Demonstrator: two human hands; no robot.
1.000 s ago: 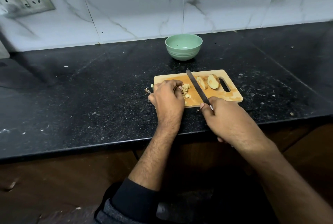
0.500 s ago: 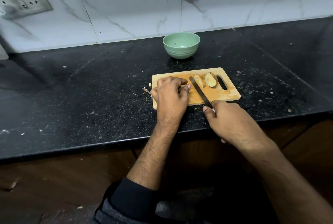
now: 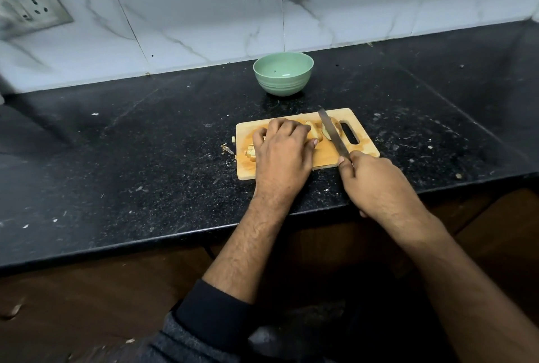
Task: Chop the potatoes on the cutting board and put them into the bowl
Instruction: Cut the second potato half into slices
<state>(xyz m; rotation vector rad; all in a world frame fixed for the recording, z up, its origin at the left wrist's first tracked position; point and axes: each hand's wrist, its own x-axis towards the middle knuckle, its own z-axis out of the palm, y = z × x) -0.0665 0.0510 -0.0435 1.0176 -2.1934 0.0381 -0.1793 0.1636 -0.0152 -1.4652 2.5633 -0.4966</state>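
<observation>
On the wooden cutting board [image 3: 361,148] our left hand [image 3: 281,148] curls down over a potato wedge [image 3: 315,132] that peeks out just right of its fingers, while small chopped bits [image 3: 250,153] lie at its left edge. Our right hand [image 3: 376,184] grips the knife [image 3: 332,133], whose blade runs away from us, tip tilted left, across another potato piece [image 3: 337,128] beside the board's slot. Both pieces lie lengthwise roughly along the blade, so we judge a crosswise chop needs turning. Behind the board the green bowl [image 3: 283,73] waits, holding no potato yet
</observation>
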